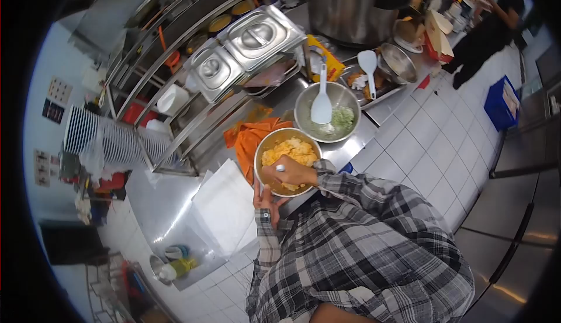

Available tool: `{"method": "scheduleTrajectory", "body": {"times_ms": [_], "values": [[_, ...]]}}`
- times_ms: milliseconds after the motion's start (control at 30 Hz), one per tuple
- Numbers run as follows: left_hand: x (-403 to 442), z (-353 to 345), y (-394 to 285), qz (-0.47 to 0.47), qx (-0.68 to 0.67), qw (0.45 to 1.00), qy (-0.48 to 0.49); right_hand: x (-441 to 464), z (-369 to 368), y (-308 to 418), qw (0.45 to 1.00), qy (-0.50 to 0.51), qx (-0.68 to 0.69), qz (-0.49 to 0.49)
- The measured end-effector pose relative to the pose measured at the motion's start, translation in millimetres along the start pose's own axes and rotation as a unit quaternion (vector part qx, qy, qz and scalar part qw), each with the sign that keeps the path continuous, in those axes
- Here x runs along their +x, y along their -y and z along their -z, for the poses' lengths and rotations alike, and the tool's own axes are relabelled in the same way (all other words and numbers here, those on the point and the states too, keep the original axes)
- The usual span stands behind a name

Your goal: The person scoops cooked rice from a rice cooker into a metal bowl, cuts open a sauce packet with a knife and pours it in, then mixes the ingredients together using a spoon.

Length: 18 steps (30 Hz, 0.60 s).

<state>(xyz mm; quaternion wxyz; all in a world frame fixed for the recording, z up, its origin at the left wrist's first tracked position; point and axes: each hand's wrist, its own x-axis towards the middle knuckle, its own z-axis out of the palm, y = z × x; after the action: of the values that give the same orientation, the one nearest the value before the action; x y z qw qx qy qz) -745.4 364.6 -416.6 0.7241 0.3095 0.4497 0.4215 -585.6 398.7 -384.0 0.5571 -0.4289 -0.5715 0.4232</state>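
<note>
Close in front of me is a metal bowl [259, 162] of orange-yellow rice [295, 149]. My right hand [292, 172] is inside it, closed in a fist around a white-handled utensil [280, 168]; the lower part of the utensil is hidden by the hand and rice. My left hand [266, 201] grips the bowl's near left side, fingers against the outer wall. Just beyond is a second metal bowl [301, 98] holding something pale green, with a white rice paddle [322, 104] lying across it. An orange cloth [248, 139] lies against the first bowl's left side.
White sheets [225, 203] cover part of the steel counter at left. Lidded steel pans [260, 33] stand on a rack behind. Further back are a large steel cooker [350, 13] and another paddle [368, 68] on a tray. A person in dark clothes [494, 28] stands at far right.
</note>
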Motion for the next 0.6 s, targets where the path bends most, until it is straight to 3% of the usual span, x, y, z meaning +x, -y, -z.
{"method": "scheduleTrajectory", "body": {"times_ms": [33, 67, 200, 300, 367, 400, 500, 533, 600], "values": [[-0.5, -2.8, -1.9, -0.001, -0.004, 1.000, -0.005, 0.6, 0.5, -1.2, 1.000, -0.017, -0.022, 0.009], [0.0, -1.0, -2.1, -0.005, -0.001, 1.000, 0.006, 5.7, 14.2, -6.3, 0.993, 0.079, 0.028, -0.080], [2.4, -1.2, 0.9, 0.010, 0.004, 1.000, -0.009, -0.9, 29.3, 49.3, 0.987, 0.068, 0.120, -0.087], [3.7, -2.0, 1.9, -0.002, 0.014, 1.000, -0.012, -13.5, 14.3, -0.5, 0.990, 0.035, 0.084, -0.105], [6.1, -1.3, 1.7, 0.008, -0.016, 0.999, -0.026, -4.1, 20.7, 12.7, 0.980, 0.032, 0.049, -0.189], [6.4, -1.1, 1.1, 0.021, -0.010, 0.999, -0.031, -8.4, 17.9, 13.6, 0.996, -0.034, 0.017, -0.082], [3.7, -12.6, -11.8, 0.033, -0.006, 0.998, -0.047, -6.6, 32.3, 4.5, 0.993, -0.112, 0.028, 0.009], [13.5, 0.0, -17.0, 0.140, -0.190, 0.971, 0.042, -8.6, 32.4, 4.2, 0.987, -0.133, -0.042, -0.085], [60.2, 25.7, 21.3, 0.105, -0.226, 0.965, 0.081, 14.6, 42.9, -80.1, 0.988, -0.145, -0.038, -0.034]]}}
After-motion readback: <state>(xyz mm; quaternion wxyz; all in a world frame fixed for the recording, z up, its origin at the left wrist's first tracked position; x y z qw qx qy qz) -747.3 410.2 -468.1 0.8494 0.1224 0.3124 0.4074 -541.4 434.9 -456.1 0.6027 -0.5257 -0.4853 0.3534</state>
